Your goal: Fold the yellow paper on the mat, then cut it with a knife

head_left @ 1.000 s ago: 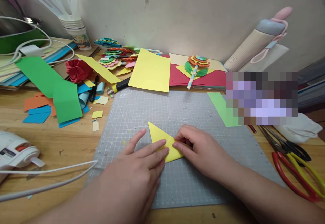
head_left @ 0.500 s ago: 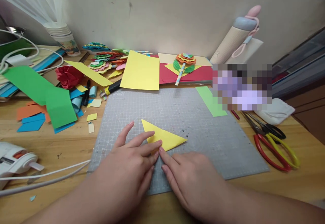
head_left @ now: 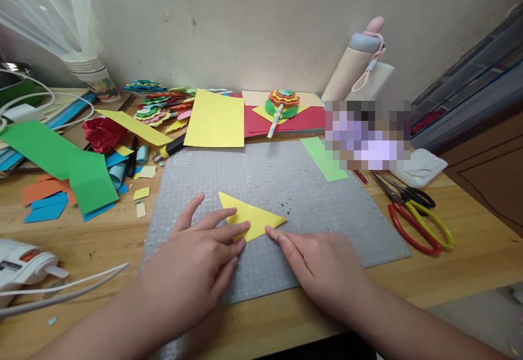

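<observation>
A yellow paper triangle, apparently folded, lies on the grey cutting mat. My left hand rests across its left part with fingers spread, pressing it flat and hiding that corner. At the triangle's near edge, right of its middle, the index fingertip of my right hand presses down. The right thumb lies beside that finger, and the other fingers are curled under the palm. A light green paper strip lies at the mat's far right.
A yellow sheet and a paper flower lie behind the mat. Scissors with red and yellow handles lie on the right. A glue gun with white cords stands left, near green paper and scraps. A bottle leans against the wall.
My right index finger has slid rightward along the triangle's near edge, away from my left fingers. My left hand still presses the paper. The camera view has shifted slightly.
</observation>
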Action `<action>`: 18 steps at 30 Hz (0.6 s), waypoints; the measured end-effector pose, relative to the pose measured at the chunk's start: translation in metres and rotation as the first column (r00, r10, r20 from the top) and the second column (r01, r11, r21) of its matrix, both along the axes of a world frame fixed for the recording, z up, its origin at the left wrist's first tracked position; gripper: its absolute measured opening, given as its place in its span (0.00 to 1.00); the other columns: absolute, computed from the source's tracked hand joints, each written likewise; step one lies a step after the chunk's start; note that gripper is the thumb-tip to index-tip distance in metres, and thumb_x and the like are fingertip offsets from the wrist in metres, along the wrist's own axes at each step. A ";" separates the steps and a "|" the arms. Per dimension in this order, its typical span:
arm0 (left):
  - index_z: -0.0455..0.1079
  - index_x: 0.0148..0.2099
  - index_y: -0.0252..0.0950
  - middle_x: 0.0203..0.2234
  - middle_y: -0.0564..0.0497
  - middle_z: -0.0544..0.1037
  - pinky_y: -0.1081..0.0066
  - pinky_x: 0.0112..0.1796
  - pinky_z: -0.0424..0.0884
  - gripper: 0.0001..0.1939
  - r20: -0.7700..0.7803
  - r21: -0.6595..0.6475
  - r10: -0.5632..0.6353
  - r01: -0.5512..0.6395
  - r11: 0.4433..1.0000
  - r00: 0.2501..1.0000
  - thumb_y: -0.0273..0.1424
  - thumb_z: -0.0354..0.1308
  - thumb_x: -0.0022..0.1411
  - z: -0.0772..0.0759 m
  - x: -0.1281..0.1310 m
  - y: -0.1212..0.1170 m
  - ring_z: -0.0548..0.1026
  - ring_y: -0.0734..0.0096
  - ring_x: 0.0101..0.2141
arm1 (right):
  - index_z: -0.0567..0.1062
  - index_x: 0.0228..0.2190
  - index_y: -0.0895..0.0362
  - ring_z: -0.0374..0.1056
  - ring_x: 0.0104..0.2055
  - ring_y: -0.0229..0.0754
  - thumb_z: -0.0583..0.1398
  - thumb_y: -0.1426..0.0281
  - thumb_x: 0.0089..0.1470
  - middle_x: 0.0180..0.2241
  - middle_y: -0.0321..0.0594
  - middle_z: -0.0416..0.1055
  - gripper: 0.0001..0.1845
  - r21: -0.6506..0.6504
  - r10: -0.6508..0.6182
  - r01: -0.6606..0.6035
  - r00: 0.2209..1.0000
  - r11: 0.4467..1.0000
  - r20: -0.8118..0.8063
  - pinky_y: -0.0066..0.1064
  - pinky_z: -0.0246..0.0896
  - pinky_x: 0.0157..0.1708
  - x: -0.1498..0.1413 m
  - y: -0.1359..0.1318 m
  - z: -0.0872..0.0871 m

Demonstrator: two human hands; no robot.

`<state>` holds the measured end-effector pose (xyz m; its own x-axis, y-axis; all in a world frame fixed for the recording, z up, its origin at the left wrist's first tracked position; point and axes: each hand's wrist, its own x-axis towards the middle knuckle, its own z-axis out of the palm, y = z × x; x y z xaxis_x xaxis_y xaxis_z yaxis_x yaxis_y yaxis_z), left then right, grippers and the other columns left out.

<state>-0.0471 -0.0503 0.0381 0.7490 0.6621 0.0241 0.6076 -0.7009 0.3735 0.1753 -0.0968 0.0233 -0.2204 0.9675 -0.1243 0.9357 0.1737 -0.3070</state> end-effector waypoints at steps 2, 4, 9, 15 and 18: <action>0.76 0.44 0.51 0.49 0.63 0.77 0.46 0.61 0.29 0.15 -0.010 -0.015 0.005 -0.005 1.000 1.000 0.28 0.50 0.65 0.001 0.000 0.000 0.67 0.60 0.56 | 0.77 0.46 0.46 0.77 0.32 0.52 0.43 0.64 0.64 0.32 0.41 0.80 0.25 -0.005 -0.042 0.042 0.999 0.999 0.011 0.38 0.63 0.26 0.006 0.000 -0.001; 0.76 0.43 0.51 0.48 0.63 0.77 0.47 0.61 0.30 0.15 -0.013 -0.018 0.005 -0.005 1.000 1.000 0.29 0.50 0.65 0.001 -0.001 -0.001 0.67 0.61 0.56 | 0.77 0.47 0.46 0.77 0.32 0.54 0.42 0.64 0.64 0.32 0.42 0.80 0.25 0.002 -0.088 0.088 0.995 0.996 0.050 0.39 0.62 0.26 0.014 0.000 -0.003; 0.77 0.43 0.49 0.47 0.61 0.78 0.49 0.61 0.29 0.15 0.003 0.000 0.000 0.000 1.000 1.000 0.28 0.50 0.65 0.002 0.001 0.000 0.68 0.63 0.55 | 0.77 0.47 0.46 0.76 0.31 0.53 0.42 0.64 0.65 0.30 0.42 0.80 0.25 -0.008 -0.111 0.112 0.991 0.994 0.076 0.37 0.58 0.25 0.028 0.003 0.001; 0.76 0.40 0.49 0.42 0.60 0.80 0.51 0.59 0.37 0.13 0.089 0.011 0.062 -0.063 0.998 0.994 0.27 0.52 0.63 -0.010 0.004 0.007 0.68 0.64 0.53 | 0.75 0.21 0.56 0.67 0.25 0.42 0.48 0.63 0.64 0.24 0.40 0.72 0.25 0.062 0.058 -0.059 0.998 0.996 0.019 0.33 0.54 0.24 0.025 0.025 0.012; 0.73 0.44 0.46 0.42 0.57 0.80 0.51 0.58 0.42 0.09 0.135 0.022 0.093 -0.097 0.995 0.987 0.31 0.55 0.62 -0.018 0.004 0.013 0.68 0.62 0.52 | 0.75 0.36 0.60 0.66 0.39 0.46 0.57 0.64 0.59 0.38 0.46 0.71 0.12 0.299 0.364 -0.360 0.930 0.884 0.043 0.36 0.60 0.37 0.017 0.041 0.008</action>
<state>-0.0434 -0.0377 0.0205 0.6717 0.7276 0.1393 0.6179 -0.6540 0.4364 0.1922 -0.0556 0.0308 -0.5617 0.8116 0.1608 0.7865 0.5841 -0.2004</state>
